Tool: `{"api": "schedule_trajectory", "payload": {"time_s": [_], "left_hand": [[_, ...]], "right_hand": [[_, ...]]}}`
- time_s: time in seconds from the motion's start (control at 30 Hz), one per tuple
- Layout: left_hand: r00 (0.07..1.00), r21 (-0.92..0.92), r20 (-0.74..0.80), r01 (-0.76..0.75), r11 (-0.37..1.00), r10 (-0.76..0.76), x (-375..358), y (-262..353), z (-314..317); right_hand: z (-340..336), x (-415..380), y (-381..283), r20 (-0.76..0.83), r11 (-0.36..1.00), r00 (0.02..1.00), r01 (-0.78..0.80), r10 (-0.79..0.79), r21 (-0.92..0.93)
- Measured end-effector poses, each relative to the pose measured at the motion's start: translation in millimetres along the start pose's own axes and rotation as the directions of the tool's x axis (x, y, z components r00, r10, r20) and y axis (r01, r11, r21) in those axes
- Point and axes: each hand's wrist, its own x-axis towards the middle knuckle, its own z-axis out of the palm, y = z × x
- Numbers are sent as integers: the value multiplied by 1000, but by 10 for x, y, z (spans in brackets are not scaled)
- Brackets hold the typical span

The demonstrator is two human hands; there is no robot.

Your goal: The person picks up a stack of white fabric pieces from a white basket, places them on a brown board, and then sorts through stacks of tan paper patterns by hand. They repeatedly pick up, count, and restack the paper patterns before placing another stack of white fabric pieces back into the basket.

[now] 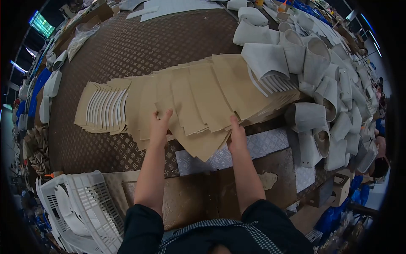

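Observation:
A tan sheet point(202, 146), like stiff paper or thin board, is gripped between my two hands near the table's front edge. My left hand point(160, 126) pinches its left side, thumb on top and the other fingers mostly hidden beneath. On its right edge my right hand point(237, 136) closes in the same way, thumb up. Right behind lies a long overlapping row of similar tan sheets point(198, 91), fanned across the table. White curved strips point(105, 105) show on the sheets at the left end, and more white strips point(277, 84) at the right end.
Many white curled pieces point(315, 63) are heaped along the right side. A white plastic basket point(99, 199) with white pieces in it stands at the lower left. The table point(160, 42) has a brown patterned cover. White flat sheets point(182, 9) lie at the far edge.

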Motion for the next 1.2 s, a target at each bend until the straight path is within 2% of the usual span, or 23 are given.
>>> {"api": "schedule_trajectory", "payload": {"time_s": [0.03, 0.07, 0.13, 0.17, 0.23, 0.33, 0.47, 0.67, 0.77, 0.8, 0.83, 0.87, 0.9, 0.97, 1.0, 1.03, 1.07, 1.1, 1.17, 1.2], "left_hand": [[997, -92, 34, 77, 993, -75, -38, 83, 18], [998, -124, 52, 53, 991, -47, 19, 16, 19], [997, -191, 82, 0, 982, 16, 141, -109, 21], [995, -126, 92, -16, 992, 28, 142, -124, 50], [992, 1, 112, -55, 998, 55, 33, -49, 163], [987, -108, 159, 8, 994, 9, 1, -220, 101], [987, -111, 141, -63, 992, 78, -357, -474, -201], [990, 0, 138, 27, 1000, -27, -1516, -736, -1168], [982, 102, 168, 68, 993, -84, -1854, -1019, -1788], [980, 125, 181, 60, 990, -83, -1984, -1122, -1988], [978, 148, 195, 51, 988, -79, -2127, -1178, -2145], [977, 202, 186, 66, 977, -104, -2225, -1216, -2276], [987, 262, 133, 57, 963, -94, -2267, -1297, -2377], [998, 380, 31, 39, 924, -55, -2302, -1496, -2523], [998, 800, 12, -48, 597, 64, -2336, -1358, -2465], [978, 857, 9, -116, 502, 211, -2351, -1370, -2428], [934, 903, 24, -174, 393, 358, -2333, -1401, -2375], [868, 938, 56, -215, 273, 494, -2308, -1406, -2300], [735, 945, 123, -291, 147, 666, -2367, -1238, -2057], [658, 946, 152, -312, 83, 738, -2417, -1200, -1947]], "right_hand": [[23, 53, -36, 17, 1000, 1000, -11, 11, 7], [40, 93, -62, 36, 1000, 999, -23, 22, 13], [31, 204, -34, 29, 995, 999, 27, -24, -98], [10, 238, -3, 28, 987, 999, 50, -46, -154], [-16, 252, 41, 50, 985, 996, 80, -73, -154], [-11, 141, 0, 64, 980, 994, 101, -91, -170], [-185, -364, 177, 111, 960, 982, 176, -154, -218], [-511, -1883, 703, -27, 951, 992, -126, 124, -282], [-788, -2661, 1110, -7, 941, 987, -154, 160, -302], [-874, -2809, 1056, 65, 782, 875, -393, 480, -483], [-967, -2922, 896, 71, 534, 656, -542, 752, -649], [-1062, -3030, 766, 16, 237, 360, -579, 933, -780], [-1148, -3099, 684, 135, 308, 415, -384, 900, -871], [-1142, -3047, 304, 123, 379, 538, -396, 834, -837], [-1224, -2960, 231, 134, 513, 725, -332, 675, -792], [-1342, -2841, 195, 126, 627, 871, -234, 475, -743], [-1566, -2614, 201, 119, 635, 960, -73, 254, -769], [-1769, -2390, 230, 119, 604, 993, 85, 16, -792], [-1940, -2183, 220, 125, 279, 960, 196, -252, -940], [-1986, -2140, 287, 99, 328, 967, 174, -234, -929]]}}
